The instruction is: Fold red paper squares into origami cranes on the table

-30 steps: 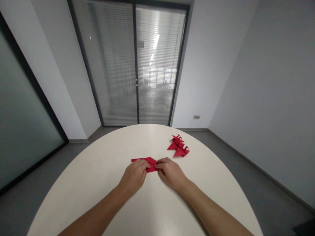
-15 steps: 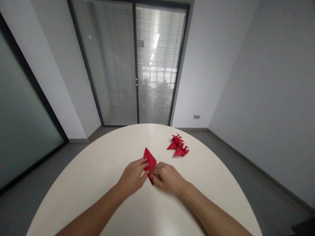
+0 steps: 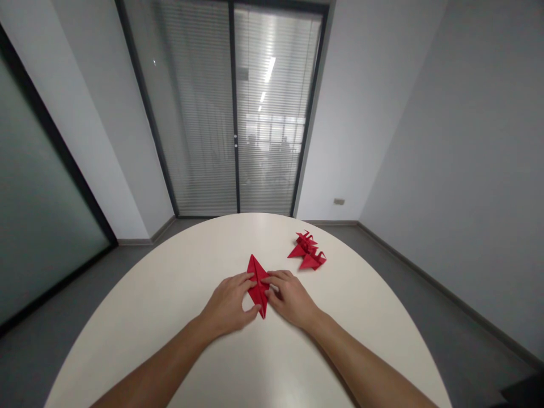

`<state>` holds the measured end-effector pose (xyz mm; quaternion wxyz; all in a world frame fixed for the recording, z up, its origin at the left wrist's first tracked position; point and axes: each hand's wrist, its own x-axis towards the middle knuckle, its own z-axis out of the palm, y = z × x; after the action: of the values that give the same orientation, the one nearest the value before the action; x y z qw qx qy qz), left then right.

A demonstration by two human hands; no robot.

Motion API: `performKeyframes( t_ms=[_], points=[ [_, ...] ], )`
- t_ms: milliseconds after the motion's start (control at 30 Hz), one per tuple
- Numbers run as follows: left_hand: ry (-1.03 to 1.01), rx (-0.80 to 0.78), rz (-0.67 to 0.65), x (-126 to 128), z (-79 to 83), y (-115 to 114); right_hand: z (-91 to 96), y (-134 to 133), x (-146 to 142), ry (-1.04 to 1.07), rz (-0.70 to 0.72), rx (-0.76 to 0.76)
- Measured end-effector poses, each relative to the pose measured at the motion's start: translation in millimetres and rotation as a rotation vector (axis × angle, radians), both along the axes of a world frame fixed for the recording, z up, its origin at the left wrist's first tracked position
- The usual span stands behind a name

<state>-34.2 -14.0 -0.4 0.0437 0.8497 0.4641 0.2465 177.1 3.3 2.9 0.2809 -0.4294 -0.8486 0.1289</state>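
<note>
A folded piece of red paper, long and pointed at both ends, lies on the white round table with its length running away from me. My left hand rests on its left side, thumb and forefinger pressing the paper. My right hand presses the right side with its fingertips on the fold. Both hands hold the paper flat against the table.
Two or three finished red paper cranes sit in a small heap further back on the right. Beyond the table's far edge are glass doors with blinds, grey walls and a grey floor.
The red paper, lying crosswise a second ago, was turned so that its points run lengthwise. My hands shifted from pinching it to pressing it flat on both sides.
</note>
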Motion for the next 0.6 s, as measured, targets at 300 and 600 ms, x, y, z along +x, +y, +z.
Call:
performKeyframes(
  t_ms=[300,600],
  points=[
    [-0.054,0.006,-0.048,0.1,-1.6,-1.1,2.0,-1.2,-6.4,0.034,-0.039,-0.027],
    [0.059,0.013,-0.103,-0.9,-4.5,-1.8,1.2,1.0,-5.4,0.044,-0.074,-0.007]
  ],
)
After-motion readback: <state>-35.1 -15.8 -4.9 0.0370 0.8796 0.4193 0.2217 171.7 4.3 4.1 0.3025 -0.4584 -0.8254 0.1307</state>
